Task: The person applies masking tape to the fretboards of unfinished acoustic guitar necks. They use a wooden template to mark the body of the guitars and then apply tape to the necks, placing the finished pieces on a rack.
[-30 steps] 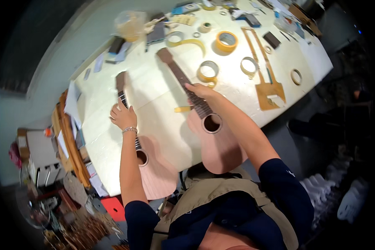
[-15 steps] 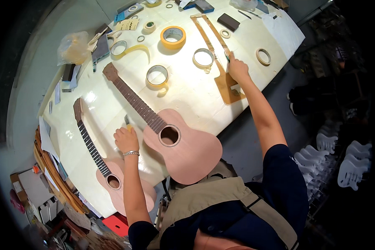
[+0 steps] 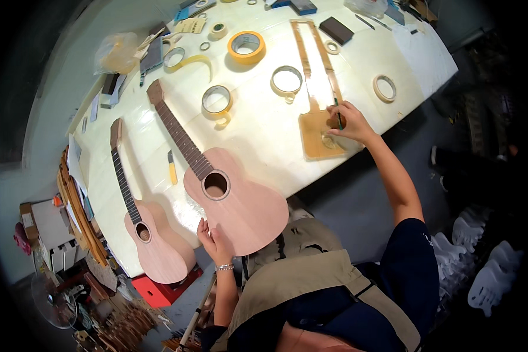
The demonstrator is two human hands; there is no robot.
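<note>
My left hand (image 3: 216, 243) is at the lower left side of a pale pink-brown wooden ukulele (image 3: 249, 211), its fingers apart and touching the body's edge. Fingers of my right hand (image 3: 352, 122) are closed around a slim dark green pencil-like tool (image 3: 338, 115). That hand is over a flat amber template (image 3: 312, 138), which has a squarish end and two long strips joined at the far end. A second, smaller-looking ukulele (image 3: 165, 249) lies to the left. Between the two instruments rests a yellow-handled knife (image 3: 172, 170).
Several tape rolls lie across the pale table, among them a wide yellow roll (image 3: 246, 48) and a roll near the right edge (image 3: 385, 88). A dark block (image 3: 336, 30) sits at the back. Below the table's left corner is a red box (image 3: 158, 292). White guitar-shaped pieces (image 3: 496, 278) stand at right.
My left hand has left the yellow-handled knife and moved to the ukulele's lower side. My right hand has come down the template's strip to its squarish end. The view has shifted.
</note>
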